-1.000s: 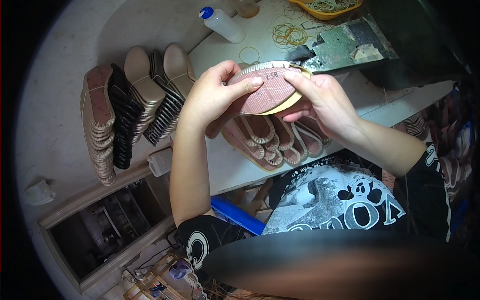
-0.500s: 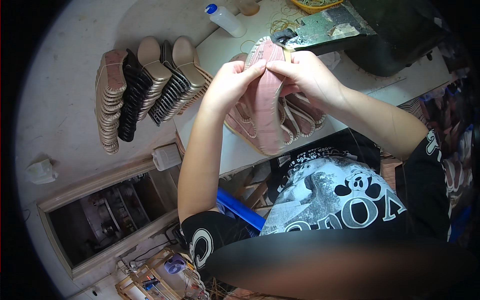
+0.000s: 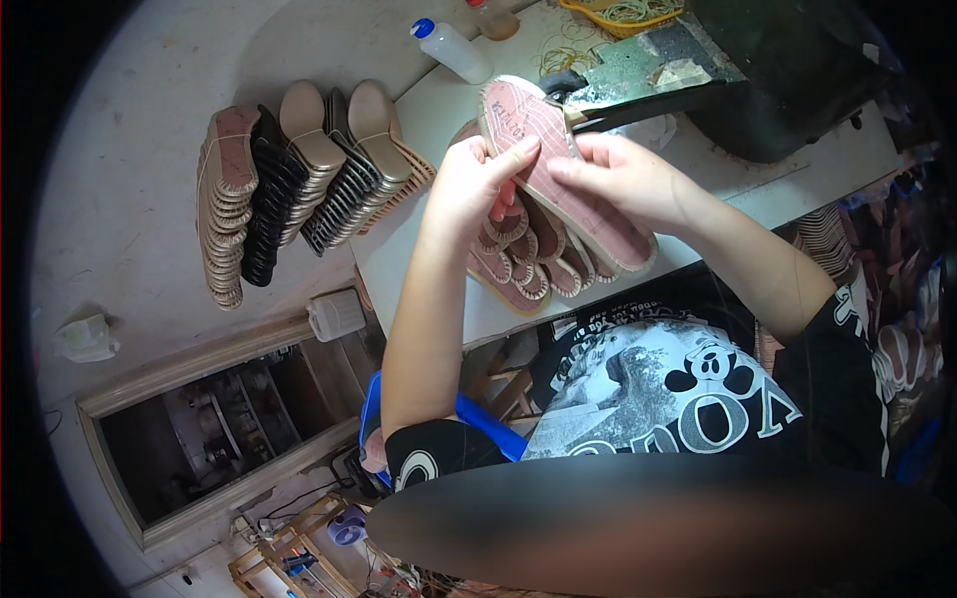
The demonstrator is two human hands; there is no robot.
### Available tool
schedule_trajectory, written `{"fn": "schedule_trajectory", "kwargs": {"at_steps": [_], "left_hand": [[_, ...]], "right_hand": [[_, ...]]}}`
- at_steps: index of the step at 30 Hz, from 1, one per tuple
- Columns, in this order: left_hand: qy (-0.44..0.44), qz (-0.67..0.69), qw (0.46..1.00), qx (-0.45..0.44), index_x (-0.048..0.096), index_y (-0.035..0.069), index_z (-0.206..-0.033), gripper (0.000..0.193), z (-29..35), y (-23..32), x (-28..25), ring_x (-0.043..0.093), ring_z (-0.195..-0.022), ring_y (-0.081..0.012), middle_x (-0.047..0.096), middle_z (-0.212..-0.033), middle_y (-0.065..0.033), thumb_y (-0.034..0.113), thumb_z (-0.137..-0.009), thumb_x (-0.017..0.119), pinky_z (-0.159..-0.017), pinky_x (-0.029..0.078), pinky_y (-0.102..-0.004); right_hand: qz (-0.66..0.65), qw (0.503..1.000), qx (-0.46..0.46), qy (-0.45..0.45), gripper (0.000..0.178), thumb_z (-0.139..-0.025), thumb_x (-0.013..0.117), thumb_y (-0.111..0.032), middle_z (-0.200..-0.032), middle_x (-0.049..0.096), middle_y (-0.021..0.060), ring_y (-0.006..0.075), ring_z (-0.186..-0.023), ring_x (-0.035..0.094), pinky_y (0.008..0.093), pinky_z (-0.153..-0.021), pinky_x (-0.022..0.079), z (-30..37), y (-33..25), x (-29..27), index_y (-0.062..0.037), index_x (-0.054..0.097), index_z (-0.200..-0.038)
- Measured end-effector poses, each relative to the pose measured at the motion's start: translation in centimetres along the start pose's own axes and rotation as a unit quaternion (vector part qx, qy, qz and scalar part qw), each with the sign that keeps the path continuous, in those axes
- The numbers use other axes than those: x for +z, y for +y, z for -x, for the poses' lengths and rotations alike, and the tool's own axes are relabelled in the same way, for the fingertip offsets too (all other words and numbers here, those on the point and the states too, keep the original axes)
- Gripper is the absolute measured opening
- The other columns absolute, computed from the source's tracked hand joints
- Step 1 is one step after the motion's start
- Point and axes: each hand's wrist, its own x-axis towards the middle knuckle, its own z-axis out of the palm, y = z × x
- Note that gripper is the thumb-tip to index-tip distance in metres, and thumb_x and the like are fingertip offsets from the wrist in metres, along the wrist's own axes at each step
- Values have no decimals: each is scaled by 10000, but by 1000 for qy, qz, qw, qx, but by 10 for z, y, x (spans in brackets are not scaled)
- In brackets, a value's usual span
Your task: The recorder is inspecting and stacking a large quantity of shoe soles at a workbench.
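Near end of the shoe sole (image 3: 583,211) has swung to the person's right vs 0.5 s ago, so it now slants; far end's still just left of the green machine's (image 3: 633,72) tip. Right hand (image 3: 638,181) also sits further down the sole now

2 hands grip it, on the machine's near side. Left hand (image 3: 467,181) has its thumb on the marked pink face, fingers curled underneath; right hand pinches the opposite edge, thumb on top, other fingers mostly hidden. Prob held at both edges b/c it's long & looks bendy, w/ the marked face kept up for a good view

Below it, also nearside of the machine, a pile of soles (image 3: 513,279) lies overlapped on the table (image 3: 837,149), prob so each rim's easy to grab. Can't tell if held sole touches it. Banded stacks (image 3: 227,224) stand well left of the machine, prob tied so they don't slide. Bottle (image 3: 454,52) is left of it too, but closer. Loose bands (image 3: 560,62) lie by its tip; yellow basket (image 3: 598,20) w/ more sits behind, prob for easy reach
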Motion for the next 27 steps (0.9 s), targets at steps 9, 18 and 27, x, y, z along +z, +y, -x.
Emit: {"fn": "schedule_trajectory", "kwargs": {"at_steps": [9, 18, 27], "left_hand": [[84, -8, 995, 44, 541, 47, -668, 451, -17, 11, 2, 419, -391, -89, 477, -493, -5, 433, -782, 744, -411, 397, -244], [188, 82, 974, 97, 594, 40, -814, 376, -35, -31, -43, 490, -482, -88, 564, -599, -14, 344, -994, 465, -424, 358, -209], [488, -19, 867, -98, 535, -23, -1141, 569, 29, -261, -28, 392, -1197, -339, 556, -1156, -185, 487, -892, 577, -986, 338, -430]], "right_hand": [[37, 991, 129, 13, 325, -980, 488, -261, -827, 653, 104, 94, -550, 612, 173, -443, 469, 58, -17, -16, 21, 508, -1141], [128, 991, 48, 1, 268, -971, 515, -258, -748, 568, -8, 36, -475, 502, 176, -436, 408, 1, -10, 30, -10, 550, -1067], [392, 919, 53, -9, 530, -928, 543, -327, -625, 605, 159, 246, -597, 636, 353, -608, 502, -20, 40, 47, 38, 418, -1292]]}}
